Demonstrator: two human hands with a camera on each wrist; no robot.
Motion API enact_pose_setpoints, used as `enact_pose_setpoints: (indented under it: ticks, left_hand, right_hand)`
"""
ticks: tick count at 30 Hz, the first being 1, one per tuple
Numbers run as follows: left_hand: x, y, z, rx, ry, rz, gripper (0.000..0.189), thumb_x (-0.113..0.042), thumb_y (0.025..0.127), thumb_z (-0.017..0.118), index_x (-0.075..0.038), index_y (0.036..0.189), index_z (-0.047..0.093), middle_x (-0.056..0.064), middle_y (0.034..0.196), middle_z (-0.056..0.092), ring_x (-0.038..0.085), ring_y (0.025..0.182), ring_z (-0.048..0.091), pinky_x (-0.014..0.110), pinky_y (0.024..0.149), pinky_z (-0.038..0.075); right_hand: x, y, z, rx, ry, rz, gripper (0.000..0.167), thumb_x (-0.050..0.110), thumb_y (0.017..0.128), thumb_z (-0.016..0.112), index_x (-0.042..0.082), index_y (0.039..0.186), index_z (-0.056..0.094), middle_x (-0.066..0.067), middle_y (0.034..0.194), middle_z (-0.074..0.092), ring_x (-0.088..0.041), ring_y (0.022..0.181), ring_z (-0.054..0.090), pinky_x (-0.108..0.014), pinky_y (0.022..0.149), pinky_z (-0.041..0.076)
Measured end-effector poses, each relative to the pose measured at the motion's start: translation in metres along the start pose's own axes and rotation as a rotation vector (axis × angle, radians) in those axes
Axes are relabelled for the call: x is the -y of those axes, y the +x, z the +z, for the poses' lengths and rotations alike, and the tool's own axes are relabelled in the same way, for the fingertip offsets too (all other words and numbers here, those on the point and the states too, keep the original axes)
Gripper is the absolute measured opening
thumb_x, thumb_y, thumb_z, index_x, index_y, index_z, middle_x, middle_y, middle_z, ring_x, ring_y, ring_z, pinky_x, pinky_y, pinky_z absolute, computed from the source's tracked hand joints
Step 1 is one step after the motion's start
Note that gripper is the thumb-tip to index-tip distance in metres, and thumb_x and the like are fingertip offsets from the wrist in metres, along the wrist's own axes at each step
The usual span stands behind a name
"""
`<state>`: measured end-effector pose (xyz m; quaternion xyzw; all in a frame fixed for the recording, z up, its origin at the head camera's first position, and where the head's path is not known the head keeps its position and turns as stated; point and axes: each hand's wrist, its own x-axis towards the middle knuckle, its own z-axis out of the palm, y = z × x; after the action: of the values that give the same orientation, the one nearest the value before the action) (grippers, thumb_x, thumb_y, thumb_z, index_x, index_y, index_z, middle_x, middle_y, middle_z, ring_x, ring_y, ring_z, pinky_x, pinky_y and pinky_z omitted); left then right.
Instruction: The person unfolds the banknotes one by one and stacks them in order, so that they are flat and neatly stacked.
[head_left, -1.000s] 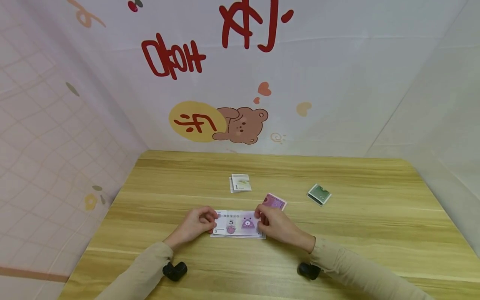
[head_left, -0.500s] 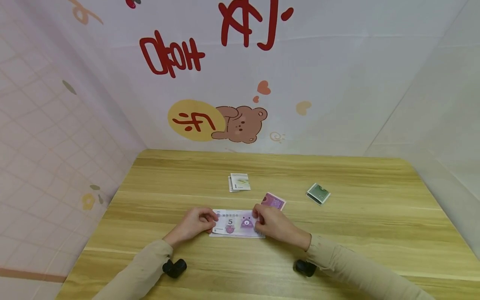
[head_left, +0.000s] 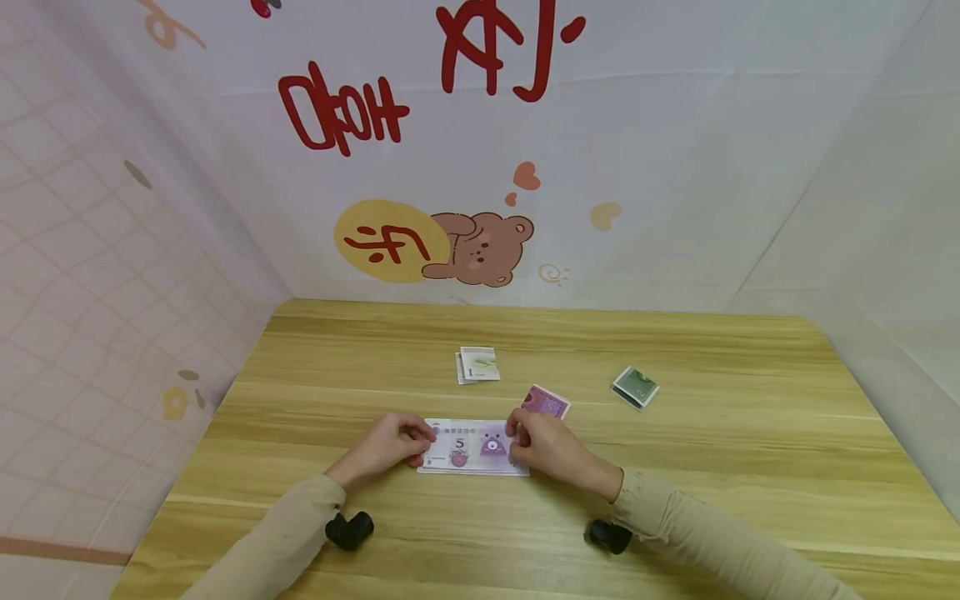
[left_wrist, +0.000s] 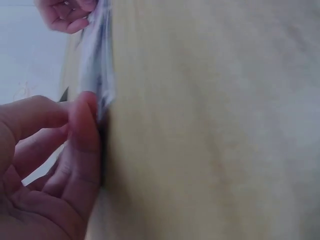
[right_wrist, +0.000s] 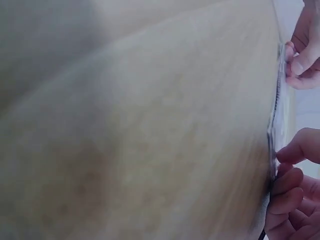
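Observation:
In the head view, white-and-purple play banknotes marked 5 lie flat on the wooden table, one over another with slightly offset edges. My left hand pinches their left end between thumb and fingers. At the right end, my right hand pinches them with thumb and index finger. The left wrist view has the stack of notes nearly edge-on, running between both hands. From the right wrist, the notes' edge looks slightly bent near my right fingers. How many notes are stacked cannot be told.
A folded purple note lies just behind my right hand. Further back are folded white notes marked 1, and a folded green note sits to the right. A printed cloth wall stands behind the table.
My right wrist has shifted slightly to the left. Both hands keep their hold on the ends of the notes, and the folded notes stay where they were.

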<state>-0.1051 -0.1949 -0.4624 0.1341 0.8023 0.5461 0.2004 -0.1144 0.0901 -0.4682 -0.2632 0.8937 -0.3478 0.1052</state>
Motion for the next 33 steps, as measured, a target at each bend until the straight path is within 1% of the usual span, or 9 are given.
enact_pose_setpoints:
  ticks: [3,8,12,15,18,22,28,31,33]
  left_hand:
    - [-0.003,0.002,-0.003,0.023,0.038,0.003,0.011,0.006,0.089,0.061,0.012,0.096,0.066,0.011,0.074,0.061,0.014,0.056,0.055,0.023,0.049,0.048]
    - [-0.008,0.006,-0.006,0.049,0.130,-0.001,0.010,0.005,0.090,0.059,0.008,0.095,0.066,0.010,0.071,0.060,0.014,0.053,0.052,0.020,0.046,0.042]
    - [-0.011,0.010,-0.006,0.041,0.136,-0.015,0.011,0.004,0.091,0.057,0.006,0.097,0.066,0.011,0.072,0.059,0.015,0.053,0.052,0.020,0.047,0.041]
    - [-0.013,0.016,-0.006,0.020,0.128,-0.006,0.012,0.004,0.092,0.055,0.006,0.097,0.066,0.013,0.072,0.059,0.016,0.053,0.051,0.021,0.046,0.040]
    - [-0.016,0.023,-0.006,-0.014,0.106,0.006,0.012,0.004,0.092,0.055,0.008,0.097,0.065,0.014,0.074,0.059,0.016,0.054,0.051,0.022,0.047,0.042]
    - [-0.021,0.032,-0.006,-0.074,0.049,-0.014,0.013,0.003,0.092,0.056,0.009,0.100,0.064,0.015,0.079,0.062,0.017,0.060,0.055,0.025,0.054,0.047]
    - [-0.025,0.048,-0.005,-0.146,-0.022,-0.041,0.016,0.005,0.092,0.055,0.013,0.105,0.062,0.023,0.087,0.064,0.027,0.074,0.062,0.037,0.068,0.055]
    - [-0.025,0.055,-0.004,-0.177,-0.046,-0.076,0.018,0.005,0.091,0.055,0.013,0.107,0.061,0.025,0.095,0.064,0.030,0.082,0.064,0.039,0.074,0.055]
    - [-0.025,0.061,-0.004,-0.210,-0.053,-0.104,0.019,0.005,0.091,0.057,0.012,0.108,0.062,0.023,0.099,0.064,0.029,0.085,0.064,0.037,0.076,0.055]
  right_hand:
    - [-0.001,0.002,-0.001,0.005,0.004,-0.003,0.014,0.002,0.078,0.069,0.006,0.089,0.060,0.005,0.069,0.051,-0.008,0.061,0.046,-0.023,0.053,0.040]
    - [0.001,0.005,-0.012,0.035,0.031,-0.063,0.005,0.003,0.083,0.068,0.003,0.086,0.064,0.006,0.068,0.052,-0.005,0.061,0.046,-0.021,0.053,0.041]
    - [-0.002,0.006,-0.020,0.003,0.056,-0.128,0.004,0.001,0.084,0.065,0.002,0.088,0.068,0.006,0.071,0.053,-0.005,0.064,0.048,-0.021,0.055,0.042]
    - [-0.006,0.009,-0.024,-0.035,0.055,-0.136,0.007,0.000,0.084,0.065,0.002,0.089,0.068,0.005,0.074,0.054,-0.006,0.066,0.049,-0.022,0.057,0.044]
    - [-0.010,0.013,-0.026,-0.047,0.067,-0.110,0.010,0.000,0.085,0.064,0.002,0.094,0.067,0.004,0.077,0.056,-0.007,0.066,0.050,-0.023,0.057,0.045]
    - [-0.012,0.020,-0.024,-0.054,0.080,-0.096,0.013,0.000,0.087,0.063,0.000,0.100,0.066,0.003,0.079,0.060,-0.007,0.067,0.053,-0.024,0.060,0.047]
    - [-0.012,0.030,-0.017,-0.094,0.069,-0.110,0.016,0.001,0.087,0.063,-0.002,0.103,0.065,-0.002,0.085,0.062,-0.011,0.073,0.057,-0.025,0.065,0.050]
    - [-0.011,0.037,-0.015,-0.120,0.084,-0.102,0.018,0.001,0.087,0.063,-0.003,0.105,0.065,-0.005,0.088,0.063,-0.015,0.076,0.058,-0.026,0.067,0.051]
    - [-0.011,0.042,-0.013,-0.145,0.092,-0.093,0.019,-0.001,0.087,0.062,-0.004,0.105,0.065,-0.008,0.092,0.064,-0.018,0.079,0.059,-0.027,0.070,0.052]
